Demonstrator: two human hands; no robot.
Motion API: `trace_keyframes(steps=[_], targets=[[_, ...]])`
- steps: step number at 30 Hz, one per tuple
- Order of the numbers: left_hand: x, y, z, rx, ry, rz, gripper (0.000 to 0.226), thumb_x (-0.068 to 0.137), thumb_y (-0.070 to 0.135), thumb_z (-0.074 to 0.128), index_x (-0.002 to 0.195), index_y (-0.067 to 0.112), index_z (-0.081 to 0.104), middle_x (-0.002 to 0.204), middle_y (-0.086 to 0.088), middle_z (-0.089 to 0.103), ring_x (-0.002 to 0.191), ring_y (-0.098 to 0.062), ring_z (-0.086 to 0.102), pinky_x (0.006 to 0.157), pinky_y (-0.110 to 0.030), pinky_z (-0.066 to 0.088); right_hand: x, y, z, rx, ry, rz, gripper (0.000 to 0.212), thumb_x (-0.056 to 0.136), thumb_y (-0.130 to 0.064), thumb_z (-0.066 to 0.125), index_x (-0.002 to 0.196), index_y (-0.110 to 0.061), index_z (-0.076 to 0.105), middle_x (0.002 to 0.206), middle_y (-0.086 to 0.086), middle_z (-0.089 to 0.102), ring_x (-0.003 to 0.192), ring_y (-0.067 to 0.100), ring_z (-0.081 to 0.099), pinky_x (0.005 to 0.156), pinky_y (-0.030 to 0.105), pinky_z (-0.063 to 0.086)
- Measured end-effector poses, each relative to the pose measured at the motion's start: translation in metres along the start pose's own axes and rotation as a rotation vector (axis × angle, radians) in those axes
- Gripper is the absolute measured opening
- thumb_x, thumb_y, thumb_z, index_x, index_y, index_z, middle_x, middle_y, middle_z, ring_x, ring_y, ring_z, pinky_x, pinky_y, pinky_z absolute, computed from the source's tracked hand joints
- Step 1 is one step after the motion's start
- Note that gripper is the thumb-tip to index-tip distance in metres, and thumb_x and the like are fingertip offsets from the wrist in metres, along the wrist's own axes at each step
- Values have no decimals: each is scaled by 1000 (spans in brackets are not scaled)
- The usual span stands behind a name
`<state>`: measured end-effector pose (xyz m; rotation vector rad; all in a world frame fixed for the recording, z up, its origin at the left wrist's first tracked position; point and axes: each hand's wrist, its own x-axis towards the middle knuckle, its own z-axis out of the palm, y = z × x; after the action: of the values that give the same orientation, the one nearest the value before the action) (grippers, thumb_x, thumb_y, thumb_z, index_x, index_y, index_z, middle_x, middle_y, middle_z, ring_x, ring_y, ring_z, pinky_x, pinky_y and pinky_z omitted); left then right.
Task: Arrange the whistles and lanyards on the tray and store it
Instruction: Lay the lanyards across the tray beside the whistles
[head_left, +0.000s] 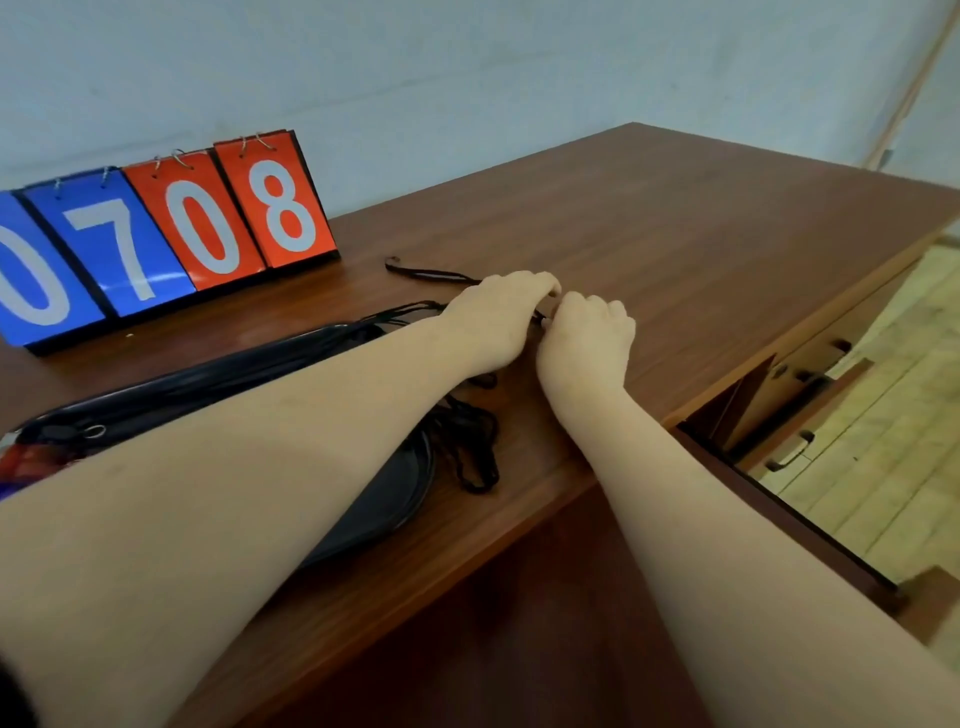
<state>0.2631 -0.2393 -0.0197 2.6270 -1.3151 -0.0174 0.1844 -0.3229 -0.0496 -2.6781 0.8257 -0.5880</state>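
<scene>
Currently the left hand (498, 317) and the right hand (587, 338) are both curled, pinching a black lanyard (421, 273) between them at mid-frame, its tail trailing toward the upper left across the desk (675, 234). A hard pull could snag the tangled heap of cords (472, 447) spilling over the tray (395, 499) at lower left and drag it off the desk's near edge. The left forearm covers much of the tray, a scoreboard (208, 223) stands at upper left, and drawers (795, 395) show at right.

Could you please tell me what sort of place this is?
Probably a sports hall's office or equipment room: a flip scoreboard stands on a wooden desk, with black lanyards by a black tray.
</scene>
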Motion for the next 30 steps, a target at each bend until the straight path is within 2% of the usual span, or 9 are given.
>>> trace_keyframes(steps=[4, 7, 9, 12, 14, 17, 19, 23, 30], targets=[[2, 5, 1, 27, 37, -4, 31, 94, 12, 48, 122, 23, 56, 122, -1, 60, 109, -28, 56, 91, -47, 47, -2, -1, 2, 43, 111, -27, 13, 97, -14, 42, 107, -13, 51, 114, 8, 56, 108, 29, 46, 92, 39, 31], [2, 5, -2, 80, 69, -19, 22, 97, 15, 42, 111, 20, 58, 111, -3, 62, 101, -29, 57, 83, -42, 43, -2, 0, 2, 153, 161, -63, 2, 99, -16, 45, 98, -17, 44, 101, 2, 57, 97, 25, 47, 82, 35, 28], [1, 3, -7, 108, 116, -18, 21, 98, 15, 44, 110, 19, 60, 110, -4, 62, 102, -29, 57, 85, -44, 44, -2, 0, 0, 221, 152, -76, 8, 101, -14, 43, 95, -18, 40, 92, -2, 52, 90, 23, 47, 78, 33, 28], [-1, -2, -20, 133, 174, -22, 19, 102, 15, 44, 109, 17, 61, 107, -5, 60, 101, -29, 56, 88, -46, 45, -6, 0, -4, 380, 127, -49, 5, 102, -11, 39, 101, -15, 42, 92, -2, 50, 79, 21, 50, 69, 33, 37], [-5, -8, -31, 122, 198, -29, 18, 101, 15, 45, 108, 17, 62, 103, -2, 58, 100, -26, 55, 90, -43, 45, -9, -1, -6, 472, 115, -28, 5, 104, -13, 37, 103, -16, 41, 93, -3, 53, 72, 19, 53, 61, 35, 41], [-14, -20, -49, 86, 242, -43, 18, 100, 15, 47, 109, 18, 63, 101, 2, 56, 100, -21, 55, 91, -36, 44, -13, -3, -10, 561, 132, -43, 7, 106, -21, 35, 99, -21, 38, 83, -5, 52, 63, 14, 51, 54, 32, 39], [-21, -28, -61, 79, 278, -41, 20, 100, 13, 48, 112, 16, 64, 107, -2, 59, 103, -22, 55, 93, -35, 43, -17, -4, -12, 532, 160, -103, 7, 106, -24, 36, 100, -23, 38, 79, -6, 52, 59, 14, 51, 50, 30, 36], [-44, -38, -90, 83, 383, 15, 25, 98, 8, 49, 114, 13, 67, 112, -8, 62, 107, -24, 57, 96, -38, 45, -21, -5, -16, 462, 203, -162, 9, 105, -25, 37, 108, -19, 44, 76, -4, 57, 56, 15, 54, 51, 32, 42], [-107, -55, -145, 283, 530, 100, 20, 99, 15, 53, 110, 16, 70, 106, -9, 67, 102, -32, 58, 87, -49, 45, -32, -9, -23, 384, 229, -232, 15, 105, -25, 39, 113, -15, 47, 65, -10, 51, 50, 11, 51, 47, 26, 31]])
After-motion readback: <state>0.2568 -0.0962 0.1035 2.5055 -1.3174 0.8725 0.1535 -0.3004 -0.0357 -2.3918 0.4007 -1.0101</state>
